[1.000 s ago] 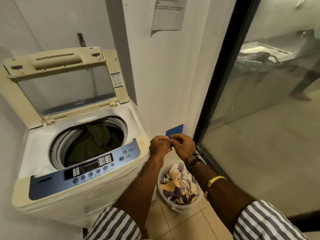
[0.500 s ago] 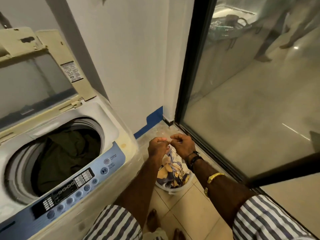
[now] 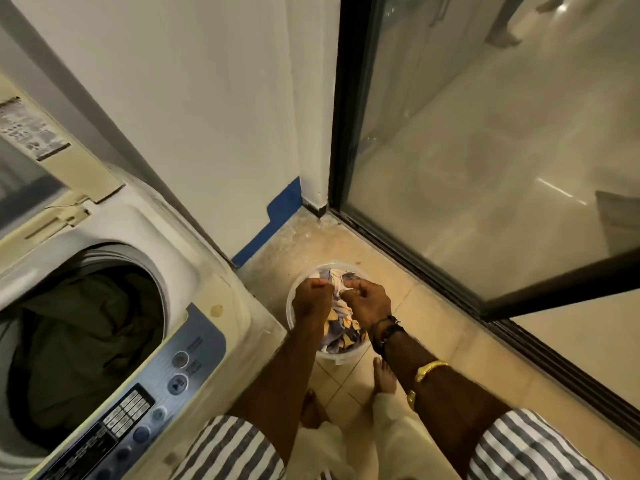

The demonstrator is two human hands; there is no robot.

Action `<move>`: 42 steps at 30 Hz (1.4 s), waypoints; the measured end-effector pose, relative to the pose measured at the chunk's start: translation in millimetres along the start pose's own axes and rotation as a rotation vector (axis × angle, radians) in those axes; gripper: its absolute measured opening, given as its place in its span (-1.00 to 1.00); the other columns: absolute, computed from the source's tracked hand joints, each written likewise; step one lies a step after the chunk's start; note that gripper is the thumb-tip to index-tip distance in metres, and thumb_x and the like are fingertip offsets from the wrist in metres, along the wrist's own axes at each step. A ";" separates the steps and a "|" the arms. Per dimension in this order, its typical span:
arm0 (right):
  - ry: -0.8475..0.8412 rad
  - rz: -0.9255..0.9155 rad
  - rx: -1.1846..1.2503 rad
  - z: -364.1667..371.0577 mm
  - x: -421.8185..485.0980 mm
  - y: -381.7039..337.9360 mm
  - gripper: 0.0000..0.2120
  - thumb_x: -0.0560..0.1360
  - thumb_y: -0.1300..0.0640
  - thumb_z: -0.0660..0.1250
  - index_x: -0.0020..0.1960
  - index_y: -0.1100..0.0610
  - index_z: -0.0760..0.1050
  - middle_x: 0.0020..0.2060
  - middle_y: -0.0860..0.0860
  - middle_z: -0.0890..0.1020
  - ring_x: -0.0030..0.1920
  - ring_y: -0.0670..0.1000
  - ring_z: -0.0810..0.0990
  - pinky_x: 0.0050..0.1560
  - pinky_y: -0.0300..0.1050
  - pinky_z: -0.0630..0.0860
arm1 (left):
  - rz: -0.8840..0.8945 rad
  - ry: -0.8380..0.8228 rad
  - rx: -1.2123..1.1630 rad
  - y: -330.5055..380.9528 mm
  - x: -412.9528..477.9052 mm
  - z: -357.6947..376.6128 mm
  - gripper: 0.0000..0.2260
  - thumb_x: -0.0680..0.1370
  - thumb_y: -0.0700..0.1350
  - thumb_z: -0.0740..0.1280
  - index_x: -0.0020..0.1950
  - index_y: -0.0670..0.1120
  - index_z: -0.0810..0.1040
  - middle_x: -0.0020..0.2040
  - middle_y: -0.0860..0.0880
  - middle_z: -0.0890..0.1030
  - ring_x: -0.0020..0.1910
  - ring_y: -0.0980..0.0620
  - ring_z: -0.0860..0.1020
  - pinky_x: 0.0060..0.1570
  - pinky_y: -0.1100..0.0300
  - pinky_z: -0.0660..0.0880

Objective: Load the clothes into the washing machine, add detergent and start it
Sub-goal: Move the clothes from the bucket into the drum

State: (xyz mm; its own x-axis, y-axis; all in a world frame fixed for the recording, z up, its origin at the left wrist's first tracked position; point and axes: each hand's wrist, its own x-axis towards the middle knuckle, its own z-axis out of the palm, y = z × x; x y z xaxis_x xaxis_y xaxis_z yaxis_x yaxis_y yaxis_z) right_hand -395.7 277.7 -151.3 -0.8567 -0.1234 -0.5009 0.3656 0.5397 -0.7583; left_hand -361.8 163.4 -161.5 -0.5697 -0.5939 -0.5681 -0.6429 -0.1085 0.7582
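My left hand (image 3: 312, 296) and my right hand (image 3: 367, 300) hover close together over a clear plastic bucket (image 3: 341, 358) on the floor. The bucket holds patterned blue, white and yellow clothes (image 3: 341, 336). Both hands have curled fingers with thumb against forefinger. A small pale item shows at the left fingertips; what the right hand pinches is too small to make out. The top-loading washing machine (image 3: 207, 258) stands at the left with its lid (image 3: 52, 147) raised. Dark olive clothes (image 3: 86, 341) lie in its drum.
The machine's blue control panel (image 3: 166, 382) faces me at the lower left. A white wall with blue tape (image 3: 277, 216) is behind the bucket. A black-framed glass door (image 3: 485, 168) runs along the right. My bare feet (image 3: 382, 375) stand on the tiled floor by the bucket.
My view has tilted down and to the right, so the machine has slid to the left edge. My hands have dropped closer to the bucket and parted slightly.
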 end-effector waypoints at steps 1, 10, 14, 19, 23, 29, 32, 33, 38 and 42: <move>-0.004 0.014 -0.010 2.4 6.1 4.4 -0.88 0.40 0.07 0.48 -0.06 -0.01 0.68 -0.16 0.02 0.73 -0.10 0.15 0.69 -0.05 0.17 0.64 | -0.018 -0.012 0.019 -6.7 8.3 5.7 -0.80 0.55 -0.11 0.37 0.04 -0.21 0.69 -0.05 -0.17 0.71 -0.06 -0.20 0.66 0.03 -0.09 0.63; -0.066 0.172 0.007 29.3 89.1 79.7 -0.80 0.44 0.08 0.52 0.06 -0.06 0.65 -0.09 -0.03 0.71 -0.02 0.05 0.69 0.05 0.04 0.65 | -0.101 -0.045 0.271 -69.6 80.1 56.5 -0.76 0.60 -0.09 0.34 0.19 -0.18 0.62 0.14 -0.11 0.63 0.16 -0.12 0.55 0.11 0.17 0.38; -0.122 0.171 -0.071 47.7 137.3 119.4 -0.62 0.48 0.04 0.48 0.26 0.09 0.57 0.08 0.02 0.65 0.05 -0.01 0.59 0.01 -0.28 0.53 | -0.161 -0.022 0.313 -113.4 120.2 78.5 -0.77 0.59 -0.07 0.36 0.18 -0.15 0.61 0.12 -0.08 0.64 0.07 -0.01 0.53 0.00 0.26 0.30; -0.177 0.154 -0.182 81.6 200.0 181.1 -0.35 0.36 -0.20 0.51 0.35 0.09 0.51 0.21 0.02 0.60 0.21 0.04 0.54 0.15 -0.37 0.41 | -0.287 0.037 0.220 -171.1 175.7 109.4 -0.64 0.51 0.03 0.44 0.22 -0.11 0.57 0.09 -0.01 0.62 0.13 -0.05 0.56 0.13 0.13 0.44; -0.066 0.104 -0.252 101.2 241.0 225.8 0.02 0.19 -0.36 0.48 0.53 0.03 0.28 0.39 0.04 0.44 0.36 0.04 0.41 0.42 0.00 0.36 | -0.392 0.060 0.072 -217.8 210.2 131.7 -0.29 0.32 0.28 0.46 0.38 -0.01 0.47 0.28 0.02 0.58 0.26 -0.07 0.53 0.26 -0.02 0.49; -0.202 0.159 -0.139 115.0 283.7 286.3 0.02 0.36 -0.03 0.58 0.61 0.03 0.03 0.48 0.01 0.36 0.41 0.05 0.39 0.40 -0.07 0.35 | -0.597 0.034 -0.210 -264.6 243.6 164.6 -0.10 0.25 0.45 0.41 0.53 0.25 0.21 0.52 -0.02 0.34 0.41 -0.24 0.40 0.29 -0.29 0.43; -0.202 0.265 -0.046 118.8 294.5 288.8 -0.17 0.36 -0.05 0.59 0.50 0.05 0.26 0.28 -0.04 0.53 0.21 0.02 0.53 0.21 -0.11 0.47 | -0.659 0.053 -0.322 -279.9 255.6 171.5 0.19 -0.10 0.59 0.43 0.49 0.20 0.34 0.49 -0.02 0.40 0.36 -0.22 0.45 0.27 -0.24 0.47; -0.199 0.281 -0.058 118.5 297.6 285.3 -0.31 0.39 -0.03 0.56 0.42 0.07 0.37 0.20 -0.03 0.57 0.15 0.00 0.53 0.14 -0.16 0.45 | -0.665 0.065 -0.344 -280.6 259.0 172.7 0.21 -0.16 0.59 0.44 0.45 0.16 0.41 0.44 -0.02 0.45 0.33 -0.20 0.48 0.27 -0.22 0.48; -0.103 0.241 -0.098 118.5 287.4 264.4 -0.85 0.48 0.07 0.44 0.02 0.09 0.63 -0.09 0.06 0.67 -0.03 0.13 0.63 -0.08 -0.07 0.52 | -0.591 0.155 -0.429 -260.4 255.4 178.1 -0.56 0.50 0.04 0.48 0.29 -0.17 0.57 0.22 -0.11 0.59 0.04 -0.09 0.52 0.03 0.12 0.45; 0.015 0.195 -0.009 115.9 256.9 245.1 -0.88 0.52 0.07 0.40 -0.06 0.09 0.69 -0.18 0.04 0.70 -0.11 0.08 0.63 -0.08 -0.07 0.52 | -0.600 0.289 -0.353 -255.7 235.0 164.5 -0.50 0.43 0.09 0.47 0.27 -0.15 0.60 0.21 -0.15 0.63 0.09 -0.21 0.59 0.13 -0.07 0.55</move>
State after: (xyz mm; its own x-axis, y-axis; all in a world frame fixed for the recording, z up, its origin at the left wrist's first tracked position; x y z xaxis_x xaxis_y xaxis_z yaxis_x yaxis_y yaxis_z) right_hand -484.0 281.8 -514.2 -0.7751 -0.0033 -0.6318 0.5222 0.5596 -0.6436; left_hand -415.6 182.8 -541.5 0.0151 -0.5329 -0.8461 -0.5704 -0.6996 0.4304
